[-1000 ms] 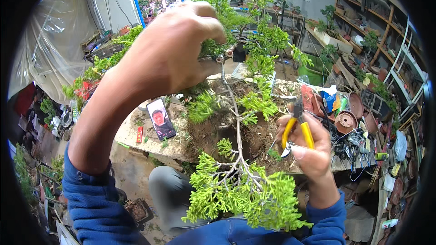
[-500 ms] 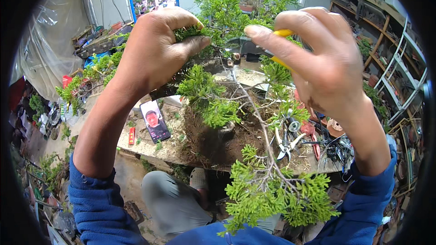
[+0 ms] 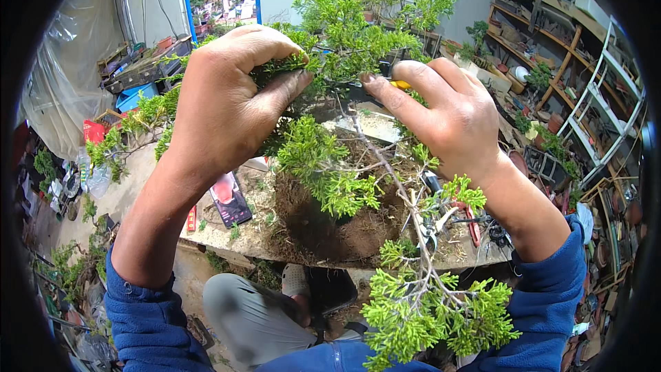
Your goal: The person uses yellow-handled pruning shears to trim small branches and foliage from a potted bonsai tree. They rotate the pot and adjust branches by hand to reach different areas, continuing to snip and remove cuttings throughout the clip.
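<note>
A juniper bonsai (image 3: 336,193) with bright green foliage stands in front of me, its soil and roots bare on the worktable (image 3: 255,238). One long thin branch (image 3: 396,182) reaches down toward my lap. My left hand (image 3: 227,89) is closed, thumb and fingers pinching a sprig of juniper foliage at the upper left of the tree. My right hand (image 3: 441,114) grips a tool with yellow handles (image 3: 401,85) beside the upper branches. The tool's working end is mostly hidden by foliage and fingers, so its exact kind does not show.
A phone (image 3: 229,200) and a small red packet (image 3: 191,219) lie on the table's left. Pliers (image 3: 432,231) rest right of the soil, partly behind the branch. Cluttered shelves (image 3: 551,48) and a white ladder (image 3: 599,107) stand at the right.
My right hand has moved left and slightly down, closer to my left hand, with the yellow-handled tool. The left hand keeps its pinch. The whole view has shifted a little.
</note>
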Available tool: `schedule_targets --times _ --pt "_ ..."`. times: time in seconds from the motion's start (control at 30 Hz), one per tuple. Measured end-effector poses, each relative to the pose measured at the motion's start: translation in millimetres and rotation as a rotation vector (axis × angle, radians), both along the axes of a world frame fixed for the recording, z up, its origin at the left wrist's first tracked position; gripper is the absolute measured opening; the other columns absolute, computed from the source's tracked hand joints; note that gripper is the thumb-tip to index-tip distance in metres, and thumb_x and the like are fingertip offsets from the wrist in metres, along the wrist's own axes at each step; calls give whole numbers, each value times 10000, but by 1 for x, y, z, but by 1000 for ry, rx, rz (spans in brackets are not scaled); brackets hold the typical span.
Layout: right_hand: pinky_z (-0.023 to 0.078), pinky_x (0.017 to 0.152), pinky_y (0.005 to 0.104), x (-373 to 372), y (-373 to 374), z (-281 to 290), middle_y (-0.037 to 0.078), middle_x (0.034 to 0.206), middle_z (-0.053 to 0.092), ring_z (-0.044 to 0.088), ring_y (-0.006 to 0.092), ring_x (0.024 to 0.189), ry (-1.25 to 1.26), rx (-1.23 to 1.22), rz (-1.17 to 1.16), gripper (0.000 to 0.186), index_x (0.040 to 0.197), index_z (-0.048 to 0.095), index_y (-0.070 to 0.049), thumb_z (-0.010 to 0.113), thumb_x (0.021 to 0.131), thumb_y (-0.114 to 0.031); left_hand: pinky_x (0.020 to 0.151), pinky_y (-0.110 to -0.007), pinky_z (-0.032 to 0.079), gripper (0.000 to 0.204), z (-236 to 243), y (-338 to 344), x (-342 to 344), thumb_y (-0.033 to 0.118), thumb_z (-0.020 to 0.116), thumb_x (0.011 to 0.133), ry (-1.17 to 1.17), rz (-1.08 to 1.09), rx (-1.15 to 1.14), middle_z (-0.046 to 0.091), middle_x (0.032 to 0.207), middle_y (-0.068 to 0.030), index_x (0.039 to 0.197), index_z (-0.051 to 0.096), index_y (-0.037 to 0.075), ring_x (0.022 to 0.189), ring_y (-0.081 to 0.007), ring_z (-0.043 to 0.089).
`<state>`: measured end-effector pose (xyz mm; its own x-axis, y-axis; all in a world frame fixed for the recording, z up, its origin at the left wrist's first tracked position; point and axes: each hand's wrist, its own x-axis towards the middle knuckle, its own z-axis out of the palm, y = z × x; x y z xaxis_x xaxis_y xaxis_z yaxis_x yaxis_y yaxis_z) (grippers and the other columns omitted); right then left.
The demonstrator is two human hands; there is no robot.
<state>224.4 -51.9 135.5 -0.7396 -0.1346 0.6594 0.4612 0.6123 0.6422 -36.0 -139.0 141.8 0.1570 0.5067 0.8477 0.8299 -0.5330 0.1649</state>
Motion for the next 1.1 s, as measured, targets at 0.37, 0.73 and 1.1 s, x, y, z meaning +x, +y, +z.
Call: schedule_targets --times 0.37,0.73,1.1 --pt "558 614 317 7 1 -2 29 989 716 653 203 740 -23 -69 56 481 1224 778 -202 651 761 -164 813 -345 547 211 2 1 4 3 805 800 67 -16 93 710 940 -164 981 711 -49 875 -283 705" --pt "560 955 425 17 -8 -5 238 1226 713 712 405 1057 -33 -812 121 552 1332 649 29 737 827 -177 828 -358 560 195 -4 -3 7 -6 803 792 113 22 148 726 973 -162 966 719 -33 902 -299 720" --pt "568 963 402 1 2 -17 234 1219 720 720 371 1115 57 -797 310 471 1307 668 5 748 870 -149 810 -352 562 189 -7 -4 7 -17 796 786 80 9 143 721 948 -160 957 717 -36 880 -296 719"
